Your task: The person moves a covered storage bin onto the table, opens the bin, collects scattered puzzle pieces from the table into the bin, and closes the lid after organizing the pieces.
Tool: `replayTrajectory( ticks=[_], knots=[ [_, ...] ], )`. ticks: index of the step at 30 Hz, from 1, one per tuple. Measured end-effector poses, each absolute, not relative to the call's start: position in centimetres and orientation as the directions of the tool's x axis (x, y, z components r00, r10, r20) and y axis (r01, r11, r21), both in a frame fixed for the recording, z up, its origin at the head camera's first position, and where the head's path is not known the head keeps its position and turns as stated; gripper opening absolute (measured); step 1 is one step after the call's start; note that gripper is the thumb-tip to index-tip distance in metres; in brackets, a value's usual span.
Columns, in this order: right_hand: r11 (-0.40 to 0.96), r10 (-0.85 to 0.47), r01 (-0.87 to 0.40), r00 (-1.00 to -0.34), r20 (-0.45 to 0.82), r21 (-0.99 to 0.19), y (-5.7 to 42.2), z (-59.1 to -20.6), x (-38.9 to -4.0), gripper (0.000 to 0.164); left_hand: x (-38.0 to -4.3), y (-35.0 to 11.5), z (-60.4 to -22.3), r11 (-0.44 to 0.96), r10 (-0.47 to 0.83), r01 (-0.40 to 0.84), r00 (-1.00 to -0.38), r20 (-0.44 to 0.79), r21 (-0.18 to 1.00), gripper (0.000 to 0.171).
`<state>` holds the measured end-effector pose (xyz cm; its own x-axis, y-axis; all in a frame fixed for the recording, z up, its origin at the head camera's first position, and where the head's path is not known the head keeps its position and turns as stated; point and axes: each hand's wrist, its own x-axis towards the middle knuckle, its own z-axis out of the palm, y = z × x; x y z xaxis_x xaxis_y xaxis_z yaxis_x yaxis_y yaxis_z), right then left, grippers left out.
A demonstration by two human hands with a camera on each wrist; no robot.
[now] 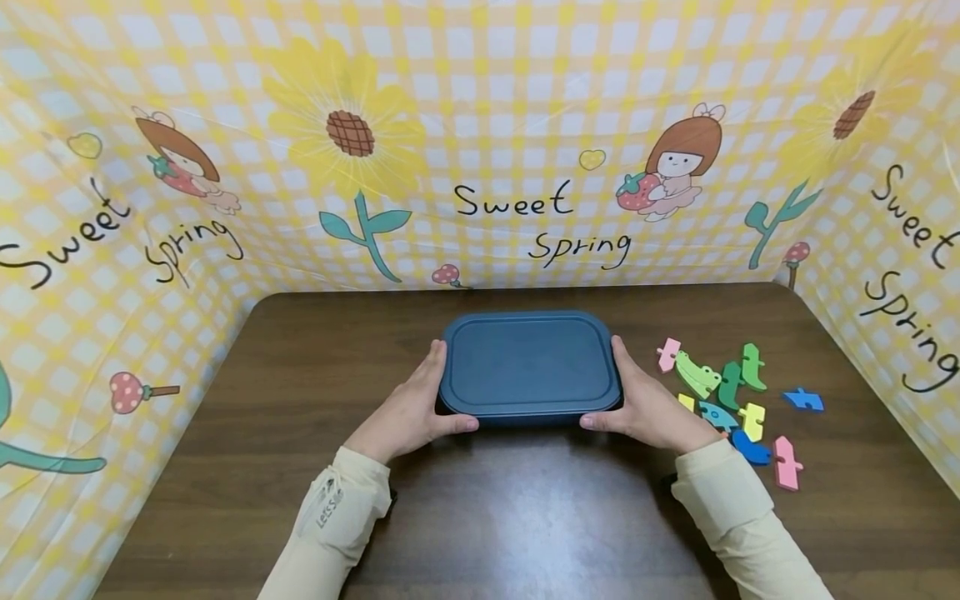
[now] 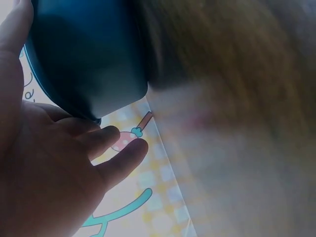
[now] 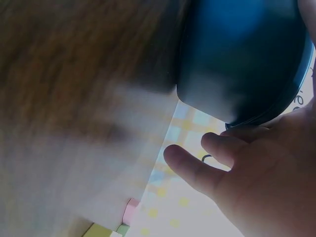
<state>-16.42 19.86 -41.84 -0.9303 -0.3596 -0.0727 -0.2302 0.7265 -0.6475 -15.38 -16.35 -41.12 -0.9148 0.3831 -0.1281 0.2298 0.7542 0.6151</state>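
A dark blue lidded box (image 1: 531, 362), rounded at the corners, is in the middle of the head view. My left hand (image 1: 408, 408) holds its left end, with the thumb along the near side and the fingers at the left side. On the other end my right hand (image 1: 647, 407) grips it the same way. The left wrist view shows the box wall (image 2: 94, 54) above that hand, its lower fingers spread out below. From the right wrist, the box (image 3: 237, 54) appears with two outstretched fingers beneath the rim. The lid covers whatever is inside.
Right of the box lie several coloured puzzle pieces, among them a light green crocodile (image 1: 696, 375), a blue piece (image 1: 804, 400) and a pink piece (image 1: 786, 463). The brown wooden table (image 1: 247, 467) is bordered by a yellow checked cloth (image 1: 510, 150) at the back and sides.
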Motion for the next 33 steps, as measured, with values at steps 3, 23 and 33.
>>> replayTrajectory(
  ticks=[3,23,33],
  knots=[
    [0.734,-0.352,-0.222,-0.933,-0.079,-0.642,19.9,-41.7,-16.4,0.137,-15.3,-16.3,-41.1,0.748,0.382,0.232,-0.916,-0.119,0.622,0.126],
    [0.709,-0.343,-0.222,-0.938,-0.052,-0.669,19.8,-40.6,-16.4,0.137,-15.3,-16.3,-40.3,0.754,0.374,0.277,-0.927,-0.042,0.595,0.122],
    [0.713,-0.35,-0.257,-0.937,-0.014,-0.652,19.4,-39.8,-16.6,0.139,-15.1,-16.9,-39.5,0.756,0.368,0.279,-0.929,-0.031,0.592,0.121]
  ],
)
